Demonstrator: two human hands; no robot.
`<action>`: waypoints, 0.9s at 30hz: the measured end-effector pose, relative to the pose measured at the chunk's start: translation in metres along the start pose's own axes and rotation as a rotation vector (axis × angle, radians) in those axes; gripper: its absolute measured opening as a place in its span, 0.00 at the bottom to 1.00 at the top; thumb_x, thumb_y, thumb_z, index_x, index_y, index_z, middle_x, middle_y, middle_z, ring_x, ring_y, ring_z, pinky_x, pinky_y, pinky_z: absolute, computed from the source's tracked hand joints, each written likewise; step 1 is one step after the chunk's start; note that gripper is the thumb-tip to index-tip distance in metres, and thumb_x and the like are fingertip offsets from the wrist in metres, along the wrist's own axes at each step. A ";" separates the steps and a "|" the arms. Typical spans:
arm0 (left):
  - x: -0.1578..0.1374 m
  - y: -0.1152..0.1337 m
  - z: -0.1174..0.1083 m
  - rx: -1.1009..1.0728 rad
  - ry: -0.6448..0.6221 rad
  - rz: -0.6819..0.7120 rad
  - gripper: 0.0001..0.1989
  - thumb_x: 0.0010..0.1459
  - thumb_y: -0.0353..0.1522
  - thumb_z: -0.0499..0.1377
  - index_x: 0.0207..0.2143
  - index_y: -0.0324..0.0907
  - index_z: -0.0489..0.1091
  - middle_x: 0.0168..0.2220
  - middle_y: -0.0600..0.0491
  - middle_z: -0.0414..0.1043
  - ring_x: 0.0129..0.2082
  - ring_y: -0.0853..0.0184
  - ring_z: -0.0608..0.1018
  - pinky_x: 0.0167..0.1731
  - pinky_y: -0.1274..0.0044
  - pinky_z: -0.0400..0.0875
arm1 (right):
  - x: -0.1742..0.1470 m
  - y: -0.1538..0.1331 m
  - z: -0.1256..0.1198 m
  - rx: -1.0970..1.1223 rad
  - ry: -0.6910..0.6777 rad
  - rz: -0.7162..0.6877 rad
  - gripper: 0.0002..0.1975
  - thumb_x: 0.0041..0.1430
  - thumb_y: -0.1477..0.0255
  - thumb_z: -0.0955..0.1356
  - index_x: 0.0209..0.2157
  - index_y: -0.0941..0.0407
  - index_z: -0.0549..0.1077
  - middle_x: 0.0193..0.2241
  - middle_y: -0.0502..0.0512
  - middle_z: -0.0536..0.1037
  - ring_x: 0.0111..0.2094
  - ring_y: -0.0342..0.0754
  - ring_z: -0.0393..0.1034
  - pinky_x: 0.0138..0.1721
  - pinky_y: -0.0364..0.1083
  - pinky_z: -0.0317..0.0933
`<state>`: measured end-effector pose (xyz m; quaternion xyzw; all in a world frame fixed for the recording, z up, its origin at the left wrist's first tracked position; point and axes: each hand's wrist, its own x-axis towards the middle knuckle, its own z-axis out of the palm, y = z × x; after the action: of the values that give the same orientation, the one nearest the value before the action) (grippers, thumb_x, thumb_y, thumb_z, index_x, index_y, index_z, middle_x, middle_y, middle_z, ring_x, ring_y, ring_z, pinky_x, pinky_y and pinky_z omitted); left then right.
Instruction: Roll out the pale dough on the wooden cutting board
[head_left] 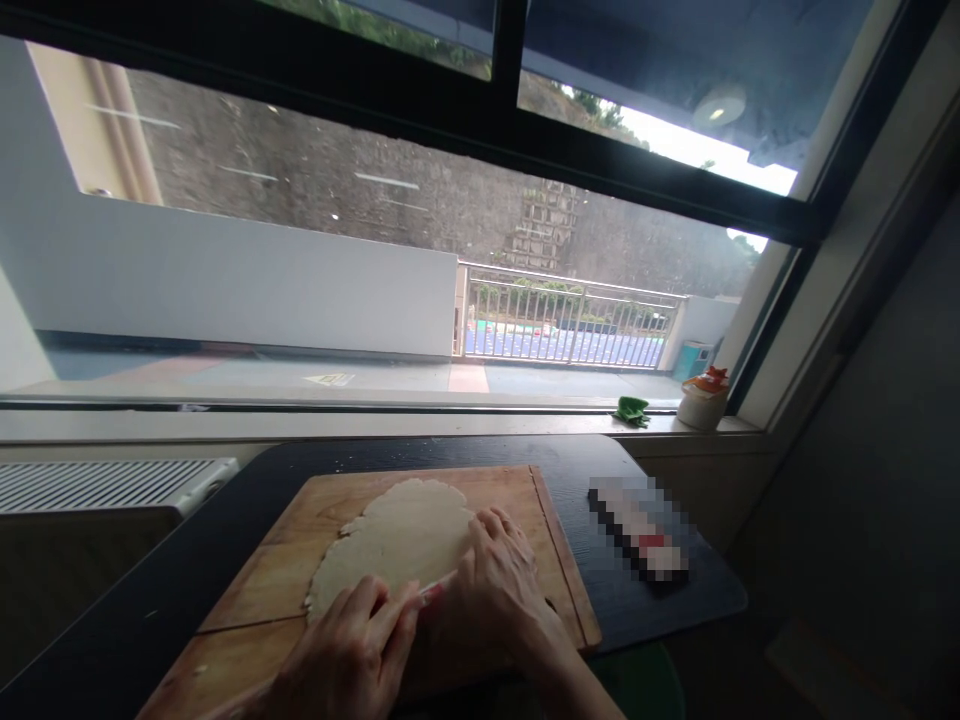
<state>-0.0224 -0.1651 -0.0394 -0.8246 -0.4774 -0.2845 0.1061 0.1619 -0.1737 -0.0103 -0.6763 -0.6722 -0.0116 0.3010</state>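
A flat, rolled-out sheet of dough (405, 535) with a ragged edge lies on a wooden cutting board (262, 570). Over its near edge, my left hand (356, 640) is closed around a slim pale rod with a red patch (431, 596), which shows in the gap between my hands. My right hand (499, 560) lies at the dough's right edge with its fingers curled down, and the rod runs in under its palm. Most of the rod is covered by my hands, so its full shape and far end are hidden.
The board rests on a dark table (577, 460). A pixelated, long object (637, 530) lies to its right. On the windowsill stand a green item (632, 411) and a white container with an orange top (702, 402). A radiator (112, 485) is at left, below the window.
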 end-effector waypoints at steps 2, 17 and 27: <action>0.001 0.001 -0.003 0.000 -0.014 -0.006 0.15 0.61 0.42 0.48 0.38 0.48 0.72 0.32 0.56 0.70 0.31 0.69 0.73 0.32 0.76 0.61 | 0.002 -0.001 0.000 -0.011 0.002 0.008 0.15 0.54 0.75 0.59 0.42 0.54 0.69 0.43 0.55 0.70 0.49 0.50 0.59 0.52 0.49 0.51; 0.046 -0.005 -0.007 0.137 -0.009 -0.075 0.18 0.62 0.39 0.47 0.24 0.43 0.69 0.26 0.53 0.69 0.29 0.66 0.72 0.27 0.76 0.57 | 0.084 -0.009 0.023 -0.081 -0.249 0.066 0.15 0.58 0.65 0.59 0.43 0.54 0.70 0.46 0.59 0.69 0.47 0.53 0.61 0.46 0.52 0.55; 0.013 0.005 -0.012 0.073 0.001 0.020 0.15 0.62 0.39 0.48 0.36 0.48 0.74 0.30 0.54 0.71 0.33 0.66 0.72 0.34 0.74 0.59 | 0.015 -0.007 0.000 -0.031 -0.004 0.011 0.10 0.56 0.71 0.60 0.40 0.53 0.69 0.47 0.55 0.69 0.51 0.50 0.58 0.51 0.50 0.51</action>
<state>-0.0177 -0.1633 -0.0214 -0.8247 -0.4791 -0.2661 0.1394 0.1570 -0.1607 -0.0015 -0.6846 -0.6688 -0.0187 0.2892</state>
